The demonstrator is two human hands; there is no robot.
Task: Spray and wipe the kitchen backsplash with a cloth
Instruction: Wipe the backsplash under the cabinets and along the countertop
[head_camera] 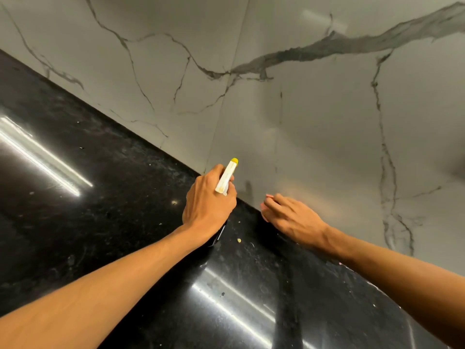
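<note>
left hand (210,200) wraps the spray bottle (225,178) at its neck, yellow nozzle toward the marble backsplash (314,117); right hand (289,216) closes on a pink cloth (264,210), barely visible, near the wall's foot above the black counter (88,197). bottle likely light, rigid; cloth soft.

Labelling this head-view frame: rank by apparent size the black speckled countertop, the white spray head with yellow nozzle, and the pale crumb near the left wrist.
1. Black speckled countertop
2. White spray head with yellow nozzle
3. Pale crumb
</note>
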